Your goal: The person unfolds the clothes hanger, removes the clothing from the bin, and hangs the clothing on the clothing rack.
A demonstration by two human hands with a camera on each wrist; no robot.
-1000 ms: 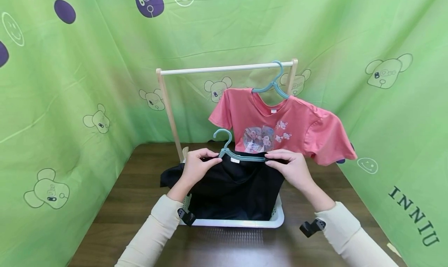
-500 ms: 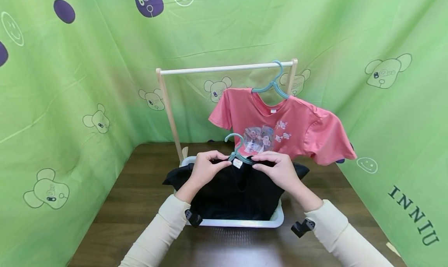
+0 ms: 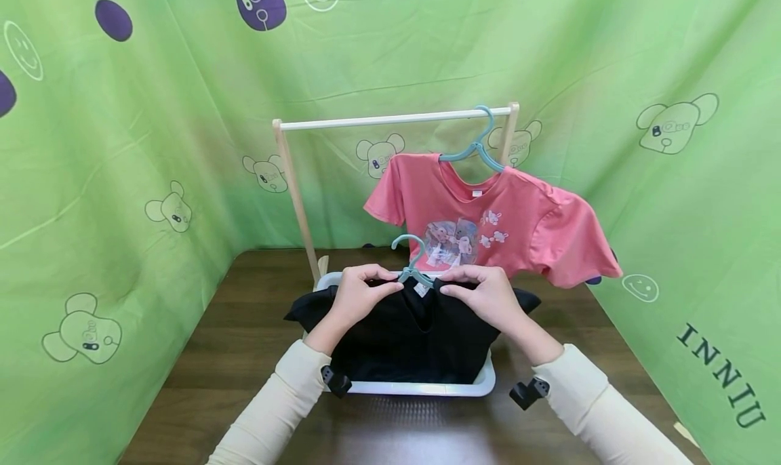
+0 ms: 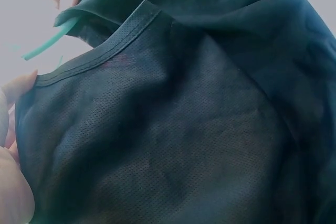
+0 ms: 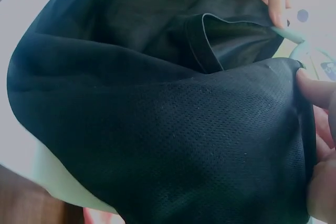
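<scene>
A black T-shirt (image 3: pixel 409 343) is spread over a white basket (image 3: pixel 427 388), its neckline toward the rack. A light blue hanger (image 3: pixel 413 261) sits in the neckline, hook up, most of its arms hidden inside the shirt. My left hand (image 3: pixel 360 299) pinches the shirt at the neck, left of the hook; in the left wrist view its thumb (image 4: pixel 21 85) lies on the collar edge. My right hand (image 3: pixel 485 295) pinches the neck edge on the other side, and the right wrist view shows its thumb (image 5: pixel 315 87) on the cloth. Whether the fingers also grip the hanger cannot be told.
Behind the basket stands a small rack with a white bar (image 3: pixel 390 120) and wooden posts. A pink T-shirt (image 3: pixel 476 221) hangs at its right end on another blue hanger (image 3: pixel 482 146). Green printed curtains (image 3: pixel 122 214) enclose the dark wooden table (image 3: pixel 213 356).
The right hand has come left, closer to the hook, and the hanger's right arm has gone under the shirt's neck. Left hand and hook shifted slightly right. The last half second shows little movement.
</scene>
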